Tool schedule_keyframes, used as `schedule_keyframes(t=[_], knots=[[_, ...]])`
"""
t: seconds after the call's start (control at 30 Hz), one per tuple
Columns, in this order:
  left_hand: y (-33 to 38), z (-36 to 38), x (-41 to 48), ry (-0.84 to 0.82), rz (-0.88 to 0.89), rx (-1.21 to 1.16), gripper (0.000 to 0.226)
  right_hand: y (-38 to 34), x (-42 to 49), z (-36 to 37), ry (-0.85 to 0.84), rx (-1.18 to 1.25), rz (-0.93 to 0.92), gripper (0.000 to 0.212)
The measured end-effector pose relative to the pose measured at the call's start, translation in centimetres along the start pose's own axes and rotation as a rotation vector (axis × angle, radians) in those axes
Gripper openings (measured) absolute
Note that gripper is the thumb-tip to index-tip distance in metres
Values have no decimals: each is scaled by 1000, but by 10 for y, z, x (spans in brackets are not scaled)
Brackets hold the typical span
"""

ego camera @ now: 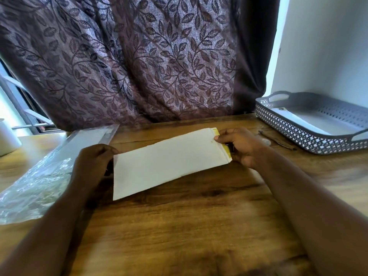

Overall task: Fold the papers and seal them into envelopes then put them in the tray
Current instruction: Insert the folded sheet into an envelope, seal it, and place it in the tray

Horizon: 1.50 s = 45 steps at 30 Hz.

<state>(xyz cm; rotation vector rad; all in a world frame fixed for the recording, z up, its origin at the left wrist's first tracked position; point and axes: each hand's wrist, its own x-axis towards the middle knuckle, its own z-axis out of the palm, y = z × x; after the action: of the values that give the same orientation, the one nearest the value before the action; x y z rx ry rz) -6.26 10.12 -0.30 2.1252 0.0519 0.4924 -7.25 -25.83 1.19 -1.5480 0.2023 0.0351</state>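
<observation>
- Both forearms come in from the bottom corners of my feed and angle inward over the wooden table [189, 232]; the wrists are low and close to the tabletop
- The left hand [93, 162] is knuckles-up at the left end of the envelope [169, 162]; its fingers are curled in and pinch the upper left corner, the thumb side toward the paper
- The envelope is long and white, slanting from near-left up to far-right between the two hands; I cannot tell whether its near corner touches the table
- The right hand [241, 146] grips the right end; the thumb presses on top by the edge and the other fingers are curled underneath, where a yellow strip [226, 148] shows at the opening
- A clear plastic sleeve [39, 176] lies flat on the table just left of the left hand
- A pen [278, 141] lies beyond the right hand, just beside the tray
- The grey lattice tray [298, 134] sits at the far right of the table, well apart from the envelope; something flat and white lies in it
- A white object [8, 138] stands at the far left edge, cut off by the frame
- A leaf-patterned curtain [139, 56] hangs behind the table
</observation>
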Motion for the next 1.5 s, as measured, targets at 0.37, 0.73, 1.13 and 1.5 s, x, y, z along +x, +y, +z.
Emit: schedule_keyframes(t=[0.37,0.73,1.13,1.5], knots=[[64,84,-6,-337,370,127,22,-3,-3,14,-33,-34,4,15],[70,127,-2,-291,359,27,9,6,1,21,6,-235,-160,17],[76,120,0,-294,419,10,12,3,-9,42,171,-1058,-543,22],[79,115,-4,-251,387,100,12,-3,-17,41,-15,-647,-190,19]])
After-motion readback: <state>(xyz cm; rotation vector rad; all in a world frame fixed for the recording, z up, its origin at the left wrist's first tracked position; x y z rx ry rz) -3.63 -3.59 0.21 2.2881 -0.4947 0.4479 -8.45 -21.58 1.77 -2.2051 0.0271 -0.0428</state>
